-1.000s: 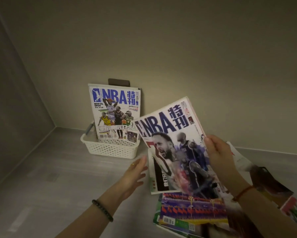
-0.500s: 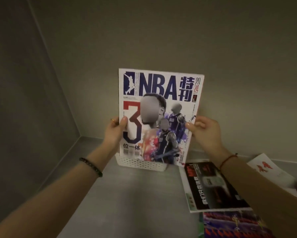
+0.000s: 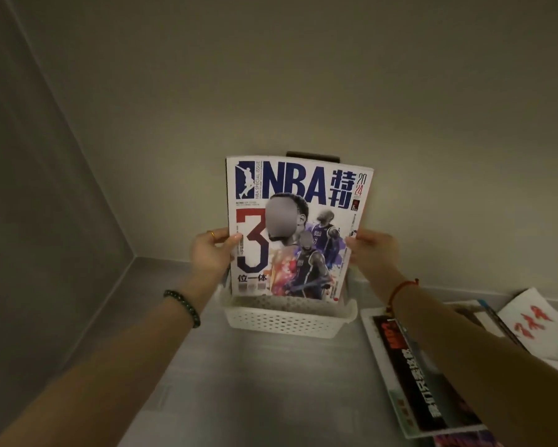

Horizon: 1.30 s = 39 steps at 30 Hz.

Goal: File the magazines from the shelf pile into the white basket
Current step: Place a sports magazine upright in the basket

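1. Both hands are closed on one NBA magazine (image 3: 295, 230): my left hand (image 3: 210, 254) pinches its left edge with the thumb across the cover, and my right hand (image 3: 372, 254) clamps the right edge the same way.
2. Between the two hands the magazine stands upright, cover toward me, its bottom edge down inside the white basket (image 3: 289, 321).
3. I see the basket sitting directly below my hands on the grey shelf (image 3: 239, 382), back against the rear wall.
4. Behind the magazine's top edge, above my hands, a dark strip (image 3: 313, 154) pokes out; I cannot tell what it is.
5. Right of and below my right hand, the shelf pile (image 3: 422, 379) lies flat, a black-covered issue on top, partly under my right forearm.
6. Further right of that hand lies a white sheet with red marks (image 3: 532, 324).
7. A dark bead bracelet (image 3: 182, 306) rings my left wrist; a red cord (image 3: 402, 287) rings my right.
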Motion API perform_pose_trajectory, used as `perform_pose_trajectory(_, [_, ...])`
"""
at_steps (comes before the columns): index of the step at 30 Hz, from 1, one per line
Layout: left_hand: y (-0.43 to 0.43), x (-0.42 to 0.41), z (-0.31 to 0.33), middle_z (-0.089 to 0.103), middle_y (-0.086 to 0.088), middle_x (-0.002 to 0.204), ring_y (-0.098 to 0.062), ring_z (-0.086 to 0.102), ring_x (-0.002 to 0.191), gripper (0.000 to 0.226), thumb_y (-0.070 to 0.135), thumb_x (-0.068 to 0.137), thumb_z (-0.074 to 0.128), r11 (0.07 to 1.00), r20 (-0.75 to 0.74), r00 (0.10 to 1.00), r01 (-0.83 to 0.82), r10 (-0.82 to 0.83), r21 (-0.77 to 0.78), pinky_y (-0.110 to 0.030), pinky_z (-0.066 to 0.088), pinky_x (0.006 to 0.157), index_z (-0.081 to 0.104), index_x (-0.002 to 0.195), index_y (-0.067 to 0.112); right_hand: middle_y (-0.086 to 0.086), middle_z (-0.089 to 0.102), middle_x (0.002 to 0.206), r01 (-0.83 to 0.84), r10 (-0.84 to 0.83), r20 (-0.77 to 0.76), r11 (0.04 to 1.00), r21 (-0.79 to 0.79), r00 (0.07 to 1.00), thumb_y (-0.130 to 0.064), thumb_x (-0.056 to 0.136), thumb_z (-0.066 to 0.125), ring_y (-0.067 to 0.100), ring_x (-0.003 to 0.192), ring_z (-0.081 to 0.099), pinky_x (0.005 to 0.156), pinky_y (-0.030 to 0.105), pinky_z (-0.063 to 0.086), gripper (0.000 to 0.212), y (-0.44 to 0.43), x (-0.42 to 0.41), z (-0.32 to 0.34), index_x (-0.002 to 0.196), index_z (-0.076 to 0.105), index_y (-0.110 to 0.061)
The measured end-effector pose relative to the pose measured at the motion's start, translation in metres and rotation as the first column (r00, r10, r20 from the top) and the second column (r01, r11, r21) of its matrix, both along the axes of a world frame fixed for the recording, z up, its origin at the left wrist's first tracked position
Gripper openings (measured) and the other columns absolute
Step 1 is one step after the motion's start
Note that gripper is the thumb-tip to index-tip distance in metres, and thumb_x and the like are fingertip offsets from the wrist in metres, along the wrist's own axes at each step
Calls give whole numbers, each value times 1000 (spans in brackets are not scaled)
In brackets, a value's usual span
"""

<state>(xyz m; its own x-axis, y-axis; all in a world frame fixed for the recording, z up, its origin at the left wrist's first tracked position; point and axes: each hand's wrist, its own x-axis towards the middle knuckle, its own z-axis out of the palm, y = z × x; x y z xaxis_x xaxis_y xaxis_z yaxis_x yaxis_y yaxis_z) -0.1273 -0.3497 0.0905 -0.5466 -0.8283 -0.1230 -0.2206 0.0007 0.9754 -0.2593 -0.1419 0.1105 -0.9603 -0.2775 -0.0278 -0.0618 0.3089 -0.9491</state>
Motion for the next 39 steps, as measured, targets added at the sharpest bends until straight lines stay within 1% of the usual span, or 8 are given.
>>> perform_pose_trajectory(11, [-9, -21, -21, 71, -11, 100, -25, 68, 82, 20, 16, 75, 71, 993, 65, 991, -115, 113, 20, -36, 57, 74, 65, 93, 9, -4, 65, 62, 77, -76, 47, 997, -15, 996, -5, 82, 60, 2, 49, 61, 44, 12, 48, 26, -10, -11, -28, 62, 65, -20])
perform_pose_trajectory(20, [20, -6, -14, 52, -12, 130, -29, 53, 115, 50, 24, 79, 67, 988, 112, 982, -152, 153, -20, -34, 46, 87, 46, 123, 9, 13, 65, 98, -1, -3, 61, 997, 72, 998, 4, 85, 52, 27, 91, 64, 88, 40, 53, 31, 32, -13, -13, 115, 57, -1])
perform_pose_trajectory(26, [91, 18, -11, 57, -6, 104, -18, 55, 91, 36, 18, 81, 65, 999, -55, 998, 9, -11, -34, -12, 49, 66, 52, 113, 9, 16, 68, 106, -40, 62, -63, 953, 302, 996, 0, 79, 62, 23, 92, 62, 88, 31, 47, 32, 138, -19, -17, 111, 62, -3])
perform_pose_trajectory(28, [123, 20, -15, 57, -4, 101, -19, 56, 92, 35, 20, 81, 65, 997, -47, 996, 80, -81, -10, -20, 52, 76, 52, 112, 8, 18, 68, 106, -44, 68, -55, 932, 359, 996, -1, 77, 64, 22, 86, 61, 81, 29, 47, 34, 174, -17, -22, 111, 61, -3])
perform_pose_trajectory(30, [152, 19, -21, 56, -6, 103, -24, 56, 100, 30, 18, 82, 63, 987, -19, 989, 150, -149, 50, -39, 48, 93, 53, 109, 9, 18, 68, 105, -75, 121, -76, 892, 445, 990, -3, 76, 66, 16, 78, 59, 71, 25, 47, 32, 199, -13, -29, 107, 62, -3])
perform_pose_trajectory(33, [199, 15, -35, 55, -9, 105, -24, 55, 97, 33, 17, 84, 61, 965, 11, 976, 213, -217, 155, -33, 50, 82, 53, 114, 6, 10, 68, 107, -193, 283, -52, 766, 613, 958, -13, 74, 70, 11, 83, 57, 71, 19, 44, 35, 232, 0, -43, 108, 60, -12])
perform_pose_trajectory(37, [259, 13, -59, 56, -12, 103, -24, 55, 93, 36, 18, 87, 57, 925, 35, 962, 248, -269, 287, -25, 46, 67, 50, 118, 2, 10, 42, 141, -360, 420, 77, 655, 664, 904, -25, 71, 74, 21, 127, 40, 104, 30, 32, 77, 263, 18, -67, 136, 35, -15])
perform_pose_trajectory(39, [279, 14, -70, 57, -11, 103, -25, 57, 95, 36, 20, 87, 57, 915, 64, 955, 258, -291, 309, -30, 48, 73, 51, 117, 3, 6, 11, 155, -416, 538, 124, 464, 782, 833, -33, 71, 73, 23, 142, 12, 117, 43, 15, 96, 273, 22, -81, 144, 12, -22])
